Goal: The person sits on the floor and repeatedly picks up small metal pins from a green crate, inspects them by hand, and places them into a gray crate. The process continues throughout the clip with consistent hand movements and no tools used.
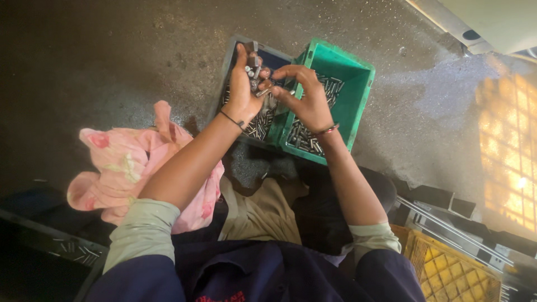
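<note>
My left hand (244,84) is cupped palm-up over a dark grey bin (232,53) and holds a small pile of short metal pins (254,71). My right hand (305,92) reaches in from the right, and its thumb and fingers pinch one pin at the edge of that pile. Beneath my right hand stands a green plastic bin (352,84), tilted, with several metal pins (306,140) lying in its bottom. More pins lie in the grey bin under my left wrist.
A pink flowered cloth (128,162) lies on the dark floor to the left. A yellow plastic crate (447,268) and metal rails (447,223) sit at the lower right. A dark tray with loose pins (72,251) is at the lower left.
</note>
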